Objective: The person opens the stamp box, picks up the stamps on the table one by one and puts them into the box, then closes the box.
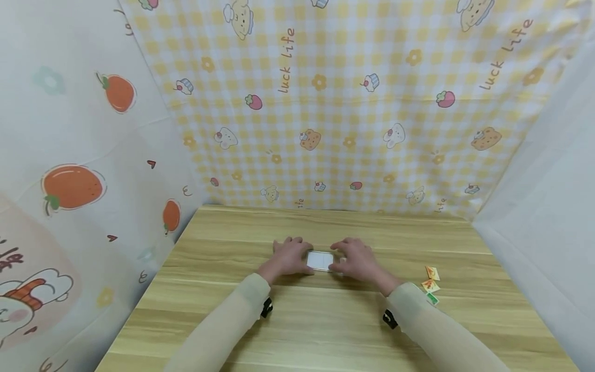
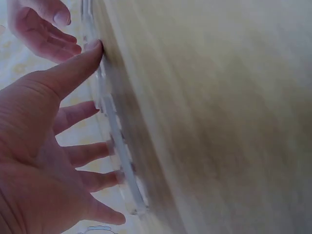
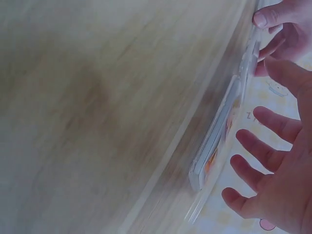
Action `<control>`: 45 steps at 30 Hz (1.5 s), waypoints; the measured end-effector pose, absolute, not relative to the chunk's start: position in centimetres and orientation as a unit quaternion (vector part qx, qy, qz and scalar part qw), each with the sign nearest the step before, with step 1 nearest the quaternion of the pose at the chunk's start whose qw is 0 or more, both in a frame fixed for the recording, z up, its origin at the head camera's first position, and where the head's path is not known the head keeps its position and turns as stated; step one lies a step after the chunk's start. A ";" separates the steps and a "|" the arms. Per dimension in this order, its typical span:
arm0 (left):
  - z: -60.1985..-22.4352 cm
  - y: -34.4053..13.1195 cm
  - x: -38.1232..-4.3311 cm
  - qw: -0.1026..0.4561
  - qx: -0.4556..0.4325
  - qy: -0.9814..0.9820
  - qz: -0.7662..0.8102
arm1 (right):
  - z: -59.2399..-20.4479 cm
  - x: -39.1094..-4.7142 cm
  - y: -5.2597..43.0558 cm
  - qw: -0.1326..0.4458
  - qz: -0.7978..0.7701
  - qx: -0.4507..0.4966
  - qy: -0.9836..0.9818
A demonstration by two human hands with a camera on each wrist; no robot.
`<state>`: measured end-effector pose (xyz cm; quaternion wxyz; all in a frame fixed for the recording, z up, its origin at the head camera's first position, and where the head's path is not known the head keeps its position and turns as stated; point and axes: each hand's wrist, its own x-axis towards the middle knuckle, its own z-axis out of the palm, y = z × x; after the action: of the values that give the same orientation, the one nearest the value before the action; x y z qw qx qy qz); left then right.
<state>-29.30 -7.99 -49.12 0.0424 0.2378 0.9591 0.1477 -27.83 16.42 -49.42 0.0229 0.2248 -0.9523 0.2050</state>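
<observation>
Hands: the left hand (image 1: 292, 256) is bracketing the left end of a flat clear case (image 1: 320, 260), fingers straight and parted, thumb at the rim. The right hand (image 1: 360, 259) is facing the right end, fingers loosely bent and apart, apparently gripping nothing. The case is lying flat on the desk (image 1: 321, 330), between them. (The right wrist view is also showing a pale slab (image 3: 214, 139) with orange print; cannot tell whether it belongs to the case.)

Technique, judged: the step is looking like two-handed steadying by the ends. Light, matched pressure at both ends would be keeping the case level; pressing one corner would be risking a skid.

Room: bare wood is lying in front of the case and behind it, up to the patterned backdrop (image 1: 344, 119). The right sleeve (image 1: 432, 323) is running just beside a green card (image 1: 432, 298), with two yellowish cards (image 1: 430, 285) beyond; sweeping that arm outward would be risking them.
</observation>
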 end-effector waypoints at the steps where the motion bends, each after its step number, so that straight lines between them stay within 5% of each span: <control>1: -49.2 -8.1 -29.4 0.045 0.238 0.959 0.148 | -49.5 -27.8 16.3 0.016 0.194 0.224 -0.955; 22: -49.7 -8.3 -29.6 0.058 0.254 0.951 0.167 | -49.8 -28.3 15.6 -0.001 0.157 0.241 -0.958; 45: -49.9 -8.0 -30.2 0.053 0.283 0.945 0.156 | -49.7 -28.7 15.6 0.060 0.118 0.277 -0.952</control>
<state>-30.23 -8.03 -49.86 0.0533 0.2831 0.9447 0.1564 -28.66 15.58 -49.75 0.0596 0.2773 -0.9516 0.1179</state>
